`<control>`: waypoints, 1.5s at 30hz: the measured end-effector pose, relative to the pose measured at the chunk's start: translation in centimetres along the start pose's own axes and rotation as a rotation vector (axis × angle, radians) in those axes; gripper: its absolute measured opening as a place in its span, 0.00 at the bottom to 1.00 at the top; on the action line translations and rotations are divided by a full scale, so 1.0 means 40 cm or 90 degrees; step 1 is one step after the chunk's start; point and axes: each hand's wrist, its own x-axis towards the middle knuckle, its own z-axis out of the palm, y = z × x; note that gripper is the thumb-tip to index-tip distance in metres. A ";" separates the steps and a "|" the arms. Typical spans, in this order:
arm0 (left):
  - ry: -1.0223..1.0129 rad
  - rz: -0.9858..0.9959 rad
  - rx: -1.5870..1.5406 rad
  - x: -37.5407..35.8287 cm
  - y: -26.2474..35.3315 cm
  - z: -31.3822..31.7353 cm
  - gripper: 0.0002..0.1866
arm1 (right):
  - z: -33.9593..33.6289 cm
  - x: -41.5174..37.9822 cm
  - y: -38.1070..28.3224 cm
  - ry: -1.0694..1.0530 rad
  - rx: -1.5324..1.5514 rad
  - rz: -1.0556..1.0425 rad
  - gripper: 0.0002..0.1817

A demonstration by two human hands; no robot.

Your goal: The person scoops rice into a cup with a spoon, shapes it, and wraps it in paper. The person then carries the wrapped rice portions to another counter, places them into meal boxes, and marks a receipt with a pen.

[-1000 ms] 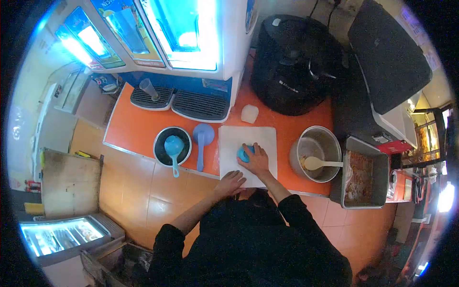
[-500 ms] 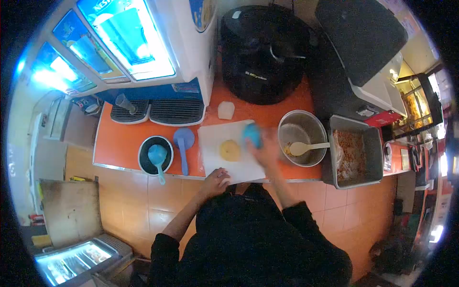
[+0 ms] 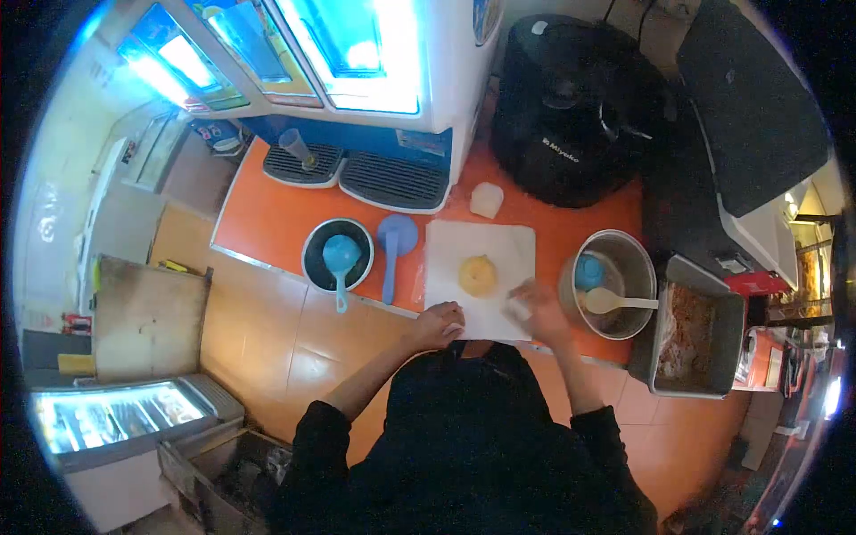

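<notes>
A sheet of white paper (image 3: pixel 450 245) lies on the orange counter, with a round yellow mound of food (image 3: pixel 478 275) near its middle. My left hand (image 3: pixel 440 325) is closed on the lower left corner of the sheet, fingers curled. At the lower right of the paper is my right hand (image 3: pixel 540 312), its fingers smeared by motion and a pale patch at their tips; I cannot tell what they grip. A blue cup (image 3: pixel 588 270) sits inside the metal pot (image 3: pixel 652 267) to the right, beside a cream-coloured rice paddle (image 3: pixel 606 301).
To the left stand a dark bowl with a light-blue dipper (image 3: pixel 341 255) and a blue-purple paddle (image 3: pixel 398 235). Behind are a drink dispenser (image 3: pixel 455 80), a small white piece (image 3: pixel 486 201) and a black rice cooker (image 3: pixel 571 116). A grey food bin (image 3: pixel 731 343) is at far right.
My right hand let go of the blue cup, which now sits in the pot, and came back to the paper's lower right. My left hand stays at the corner. The view shifted.
</notes>
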 end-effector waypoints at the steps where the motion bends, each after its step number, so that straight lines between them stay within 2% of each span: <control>1: -0.001 -0.001 -0.001 0.011 0.021 -0.010 0.11 | 0.042 -0.003 -0.015 -0.079 -0.074 -0.179 0.20; 4: -0.003 0.005 0.049 0.037 0.060 -0.013 0.16 | 0.126 -0.010 0.015 -0.078 -0.018 -0.133 0.17; 6: -0.009 0.027 0.161 0.058 0.072 -0.006 0.21 | 0.135 0.005 0.030 -0.081 0.025 -0.110 0.15; 8: -0.022 0.042 0.183 0.074 0.079 0.003 0.22 | 0.150 0.011 0.044 -0.084 0.047 -0.108 0.12; 10: -0.031 0.052 0.209 0.076 0.069 0.012 0.23 | 0.167 0.017 0.060 -0.016 0.056 -0.160 0.10; 13: 0.009 0.077 0.221 0.068 0.044 0.031 0.23 | 0.176 0.024 0.076 0.001 0.065 -0.172 0.08; 16: 0.000 0.009 0.148 0.047 0.026 0.022 0.20 | 0.135 0.017 0.047 -0.025 0.055 -0.087 0.07; 17: 0.043 -0.013 0.131 0.039 0.023 0.013 0.18 | 0.108 0.002 0.028 -0.022 0.058 -0.081 0.07; 18: 0.086 -0.034 0.115 0.035 0.021 -0.001 0.17 | 0.073 -0.011 0.004 -0.001 0.006 -0.122 0.08; 20: 0.062 -0.041 0.087 0.023 0.032 -0.035 0.16 | 0.047 -0.024 0.010 0.023 -0.048 -0.162 0.11; 22: 0.039 -0.048 0.058 0.010 0.022 -0.053 0.16 | 0.043 -0.040 0.053 0.041 -0.182 -0.192 0.21; 23: 0.040 -0.034 0.068 0.007 0.010 -0.057 0.16 | 0.046 -0.034 0.079 0.044 -0.183 -0.191 0.21; 25: 0.043 -0.020 0.080 0.010 -0.005 -0.070 0.16 | 0.042 -0.007 0.102 -0.042 0.032 -0.125 0.28; 27: 0.113 -0.239 -0.112 0.018 -0.022 -0.089 0.15 | 0.012 -0.020 0.059 -0.022 0.002 -0.154 0.26; 32: 0.071 -0.114 -0.147 0.009 -0.045 -0.121 0.13 | 0.042 -0.061 0.047 0.051 -0.107 -0.202 0.21; 34: 0.071 -0.067 -0.143 0.004 -0.040 -0.121 0.11 | 0.080 -0.066 0.100 0.110 0.015 -0.144 0.20; 35: 0.101 -0.144 -0.221 0.003 -0.034 -0.121 0.10 | 0.091 -0.061 0.114 0.112 0.015 -0.144 0.20; 36: 0.130 -0.221 -0.299 0.000 -0.034 -0.118 0.10 | 0.094 -0.048 0.118 0.136 0.134 -0.107 0.18; 37: 0.129 -0.220 -0.298 0.005 -0.044 -0.109 0.10 | 0.097 -0.037 0.120 0.161 0.251 -0.070 0.16; 38: 0.216 -0.227 -0.325 0.020 -0.055 -0.099 0.10 | 0.104 -0.023 0.118 0.164 0.250 -0.071 0.16; 39: 0.305 -0.233 -0.351 0.035 -0.070 -0.086 0.11 | 0.126 -0.006 0.132 0.178 0.331 0.059 0.11; 40: 0.307 -0.228 -0.350 0.056 -0.074 -0.076 0.11 | 0.150 0.013 0.146 0.190 0.411 0.189 0.08; 42: 0.423 -0.293 -0.485 0.097 -0.078 -0.056 0.13 | 0.186 0.047 0.161 0.237 0.460 0.182 0.08; 43: 0.423 -0.288 -0.483 0.109 -0.081 -0.052 0.13 | 0.195 0.058 0.164 0.282 0.510 0.178 0.09; 44: 0.433 -0.334 -0.459 0.121 -0.083 -0.047 0.15 | 0.201 0.064 0.171 0.285 0.509 0.175 0.09; 45: 0.444 -0.380 -0.434 0.127 -0.093 -0.041 0.19 | 0.197 0.069 0.168 0.293 0.472 0.228 0.10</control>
